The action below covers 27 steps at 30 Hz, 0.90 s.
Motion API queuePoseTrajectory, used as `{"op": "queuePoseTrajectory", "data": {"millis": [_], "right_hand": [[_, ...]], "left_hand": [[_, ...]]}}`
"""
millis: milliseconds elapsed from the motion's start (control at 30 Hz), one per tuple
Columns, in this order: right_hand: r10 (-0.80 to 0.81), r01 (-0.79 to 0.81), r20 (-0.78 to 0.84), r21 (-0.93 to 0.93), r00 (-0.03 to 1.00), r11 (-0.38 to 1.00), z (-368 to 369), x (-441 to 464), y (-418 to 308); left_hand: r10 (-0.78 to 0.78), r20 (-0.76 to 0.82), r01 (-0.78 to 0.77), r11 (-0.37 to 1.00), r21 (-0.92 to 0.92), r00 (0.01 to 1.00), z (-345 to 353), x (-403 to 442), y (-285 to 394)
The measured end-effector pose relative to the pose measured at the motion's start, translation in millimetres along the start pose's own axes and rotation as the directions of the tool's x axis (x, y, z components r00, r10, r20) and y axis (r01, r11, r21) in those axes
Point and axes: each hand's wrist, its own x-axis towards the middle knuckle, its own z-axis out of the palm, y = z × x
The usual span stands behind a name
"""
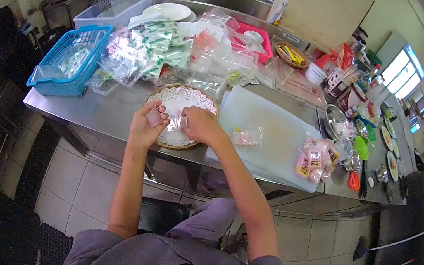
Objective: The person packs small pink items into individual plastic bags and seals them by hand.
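Observation:
Palm up, my left hand [148,126] has its fingers curled round a small clear, pinkish packet [155,118] at the left rim of a round wicker basket [162,142]. A white lace paper doily [173,136] lines the basket. Over the doily's right side, my right hand [203,126] is closed with fingertips pinched and pointing down; what they hold is too small to make out. Just right of that hand, a clear packet with pink contents [246,137] lies on a white cutting board [281,127]. Several pink and white packets [315,159] are heaped at the board's right edge.
A blue plastic basket [67,70] stands at the left, beside a pile of green-and-white printed plastic bags [153,45]. Behind are a pink tray [266,48] and a clear tub [108,12]. Bowls, utensils and plates [392,165] crowd the right. Another person [3,30] is at far left.

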Motion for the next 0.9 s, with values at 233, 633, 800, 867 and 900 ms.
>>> {"op": "queuePoseTrajectory", "data": {"millis": [233,633,800,867,900], "right_hand": [[0.000,-0.001,-0.004,-0.166,1.000,0.986,-8.8,-3.4,-8.2],[0.372,-0.219,-0.356,0.401,0.857,0.889,-14.8,-8.2,0.8],[0.477,-0.210,-0.056,0.848,0.877,0.486,-25.7,-11.0,6.7],[0.442,-0.164,-0.015,0.917,0.897,0.364,-37.0,-17.4,-2.1],[0.433,-0.159,-0.012,0.920,0.902,0.357,-37.9,-18.9,-3.0]], "left_hand": [[-0.010,0.022,0.011,1.000,-0.005,1.000,-2.8,1.0,-1.2],[-0.053,0.063,0.051,0.998,0.033,0.997,4.5,-1.5,-5.5],[-0.049,0.021,0.044,0.983,0.176,0.999,17.5,-1.9,-20.3],[-0.069,0.010,0.065,0.972,0.228,0.998,25.4,-1.0,-28.4],[-0.070,0.002,0.067,0.964,0.258,0.998,30.2,-1.2,-31.7]]}}
